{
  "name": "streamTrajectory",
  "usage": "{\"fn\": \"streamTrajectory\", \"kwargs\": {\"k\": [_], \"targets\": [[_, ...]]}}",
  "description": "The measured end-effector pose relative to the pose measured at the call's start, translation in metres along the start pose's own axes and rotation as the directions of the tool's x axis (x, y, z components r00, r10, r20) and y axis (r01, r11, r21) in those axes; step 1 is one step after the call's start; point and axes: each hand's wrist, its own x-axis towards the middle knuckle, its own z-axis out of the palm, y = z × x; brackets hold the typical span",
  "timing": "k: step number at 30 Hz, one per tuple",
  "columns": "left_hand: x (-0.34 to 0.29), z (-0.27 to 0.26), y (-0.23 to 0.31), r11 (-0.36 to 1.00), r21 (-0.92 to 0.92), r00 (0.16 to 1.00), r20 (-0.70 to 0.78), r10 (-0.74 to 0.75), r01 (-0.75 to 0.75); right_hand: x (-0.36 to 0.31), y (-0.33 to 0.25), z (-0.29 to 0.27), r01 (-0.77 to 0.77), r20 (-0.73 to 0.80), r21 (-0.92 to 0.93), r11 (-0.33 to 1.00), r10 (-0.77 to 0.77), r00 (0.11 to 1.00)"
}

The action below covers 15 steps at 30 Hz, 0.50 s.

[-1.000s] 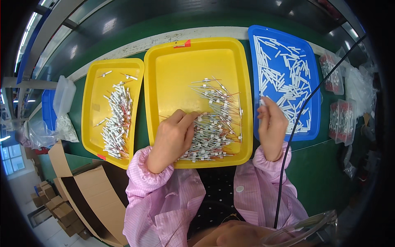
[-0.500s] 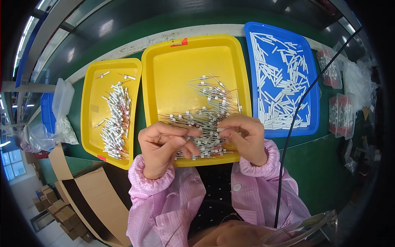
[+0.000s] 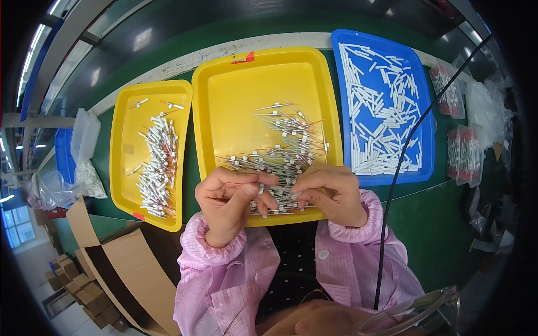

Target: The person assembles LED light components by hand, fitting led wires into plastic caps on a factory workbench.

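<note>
My left hand [image 3: 224, 199] is closed in a pinch over the near edge of the large yellow tray [image 3: 224, 112]. Between its thumb and fingers is a small white component [image 3: 261, 189] with a thin red wire. Across from it, my right hand [image 3: 336, 196] pinches thumb against forefinger. Something small and pale shows at its tips, too small to name. Beneath both hands lies a pile of thin-wired white components [image 3: 274, 162], partly covered by my fingers.
A narrower yellow tray [image 3: 126, 112] at the left holds more wired components [image 3: 157, 162]. On the right, a blue tray [image 3: 428, 129] contains short white tubes [image 3: 381, 117]. A black cable [image 3: 399, 162] crosses in front of it. Clear boxes [image 3: 465, 154] stand far right; an open carton [image 3: 140, 269] is lower left.
My left hand has shifted slightly right, and the white component with its red wire now shows in it. My right hand has moved slightly left and down, bringing the hands closer together.
</note>
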Motion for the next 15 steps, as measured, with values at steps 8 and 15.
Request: {"fn": "streamTrajectory", "kwargs": {"k": [8,15], "targets": [[-0.0013,0.0036,0.0011,0.969,-0.247,0.995,-0.092,-0.028,0.004,0.0038,-0.0067,0.0003,0.143,-0.085,-0.299,0.944,-0.176,0.981],[0.0014,0.0022,-0.0079,0.995,-0.095,0.991,-0.129,0.024,-0.037,-0.0002,-0.0063,0.0059,0.033,-0.05,-0.126,0.992,-0.04,0.998]]}}
